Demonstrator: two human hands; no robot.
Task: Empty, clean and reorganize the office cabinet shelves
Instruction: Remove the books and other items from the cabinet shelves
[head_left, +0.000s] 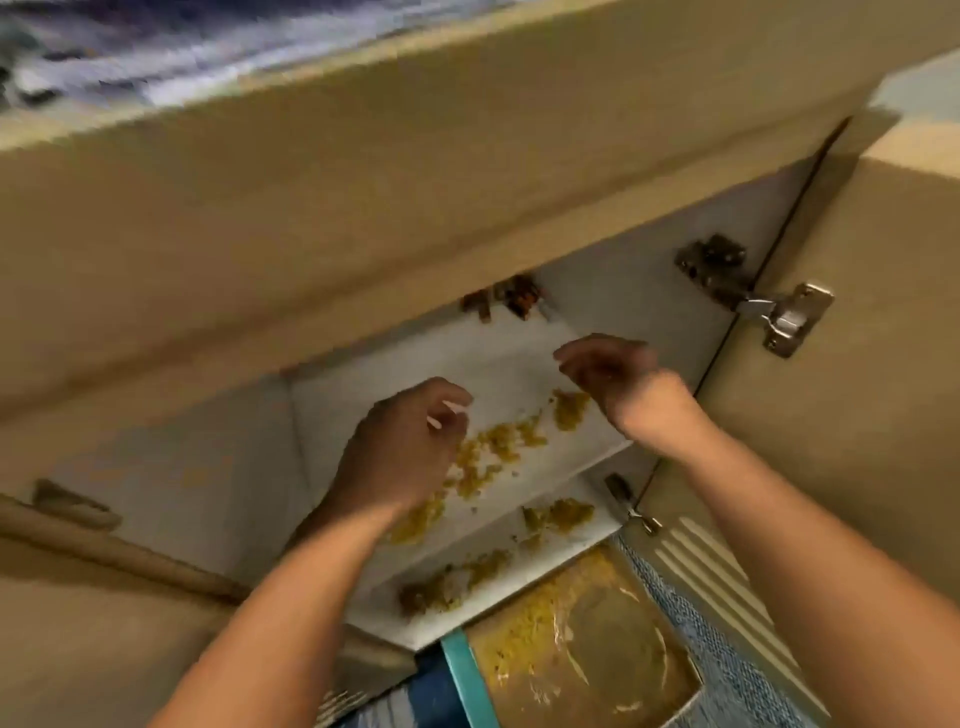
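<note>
Cabinet (831, 364) open, door hinges (753, 293) exposed. Upper shelf (498, 364) and lower shelf (550, 561) both soiled with yellow crumbs (498, 441). Left hand (400, 447) over the upper shelf, fingers curled, pinching a small white object (447, 413); identity unclear. Right hand (608, 371) above the shelf, loosely curled, holding nothing. Frame blurred.

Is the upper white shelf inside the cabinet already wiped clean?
No, the upper shelf carries patches of yellow crumbly debris between the left hand and right hand.
</note>
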